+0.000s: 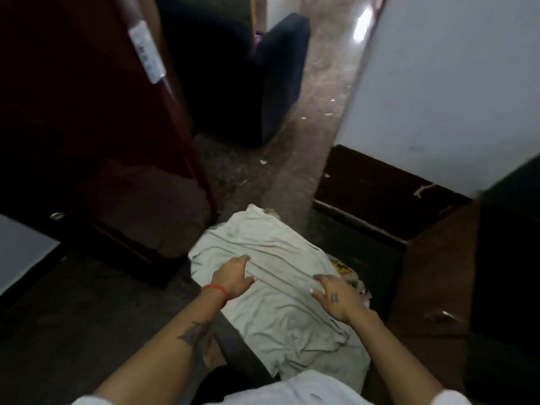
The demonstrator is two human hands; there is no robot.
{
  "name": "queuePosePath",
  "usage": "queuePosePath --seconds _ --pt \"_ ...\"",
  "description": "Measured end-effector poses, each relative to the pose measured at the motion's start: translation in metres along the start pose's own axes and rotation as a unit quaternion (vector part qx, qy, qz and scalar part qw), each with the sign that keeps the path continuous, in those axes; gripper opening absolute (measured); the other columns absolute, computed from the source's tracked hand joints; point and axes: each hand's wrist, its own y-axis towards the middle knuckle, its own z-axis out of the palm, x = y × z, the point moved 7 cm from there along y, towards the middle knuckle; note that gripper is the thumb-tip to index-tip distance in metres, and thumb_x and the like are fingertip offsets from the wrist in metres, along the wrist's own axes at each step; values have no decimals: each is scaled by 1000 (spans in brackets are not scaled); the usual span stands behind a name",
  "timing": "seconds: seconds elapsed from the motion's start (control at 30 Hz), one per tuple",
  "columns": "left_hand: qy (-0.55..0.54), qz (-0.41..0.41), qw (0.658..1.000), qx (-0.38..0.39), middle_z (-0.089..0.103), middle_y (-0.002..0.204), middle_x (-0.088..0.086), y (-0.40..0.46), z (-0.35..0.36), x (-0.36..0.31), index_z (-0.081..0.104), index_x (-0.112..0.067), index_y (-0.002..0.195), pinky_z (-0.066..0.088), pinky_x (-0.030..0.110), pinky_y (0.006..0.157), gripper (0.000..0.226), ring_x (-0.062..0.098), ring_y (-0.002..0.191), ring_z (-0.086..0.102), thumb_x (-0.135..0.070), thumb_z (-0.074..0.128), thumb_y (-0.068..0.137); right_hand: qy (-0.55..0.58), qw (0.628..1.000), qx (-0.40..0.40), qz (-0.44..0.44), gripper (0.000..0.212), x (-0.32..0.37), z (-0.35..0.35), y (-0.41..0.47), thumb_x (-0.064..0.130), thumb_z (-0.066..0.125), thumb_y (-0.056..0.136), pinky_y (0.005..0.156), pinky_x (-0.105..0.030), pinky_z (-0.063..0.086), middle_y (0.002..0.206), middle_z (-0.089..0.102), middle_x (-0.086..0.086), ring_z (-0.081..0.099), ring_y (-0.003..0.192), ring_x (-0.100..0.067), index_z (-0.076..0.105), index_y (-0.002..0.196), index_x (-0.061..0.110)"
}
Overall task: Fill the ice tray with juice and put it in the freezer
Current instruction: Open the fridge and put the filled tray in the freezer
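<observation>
Both hands hold nothing: left hand (233, 276) and right hand (336, 296) lie flat with fingers spread on a pale cloth (271, 258) draped over a low surface. No ice tray or juice is visible. Risk: the loose cloth could slide underhand. A maroon fridge (87, 118) stands left, on a littered floor (298, 135).

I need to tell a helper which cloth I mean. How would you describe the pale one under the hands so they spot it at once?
Start at the dark red fridge on the left; at its foot, mid-floor, lies the cloth. Left hand and right hand rest on it. It is the only pale, wrinkled fabric there.
</observation>
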Motion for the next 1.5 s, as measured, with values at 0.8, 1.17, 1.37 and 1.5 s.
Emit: queuePosePath --seconds 0.8,1.17,1.37,1.5 --pt "-371 -300 783 -398 64 121 6 -107 -198 382 58 -12 123 49 34 91 38 23 101 63 -22 65 87 -5 916 92 -390 61 540 27 164 37 58 88 101 -39 42 138 49 -15 48 125 -30 34 141 20" --pt "-433 -314 763 -364 65 117 3 -113 -175 366 60 -17 120 51 33 92 34 15 97 64 -24 66 87 250 854 -35 -454 66 628 -12 136 38 64 85 78 -19 43 105 65 -13 62 97 -20 39 133 2" --pt "-418 -293 768 -387 50 137 4 -112 -188 372 43 -21 138 49 32 93 55 19 110 58 -25 65 88 221 864 -53 -449 58 628 -14 141 38 65 83 72 -34 51 91 67 -12 61 78 -21 48 122 -1" --pt "-416 -247 767 -421 33 151 4 -109 -216 383 21 -29 148 45 35 99 81 24 125 50 -33 69 83 225 875 -91 -418 49 610 -14 129 37 63 84 70 -42 53 82 67 -12 63 69 -26 50 117 3"
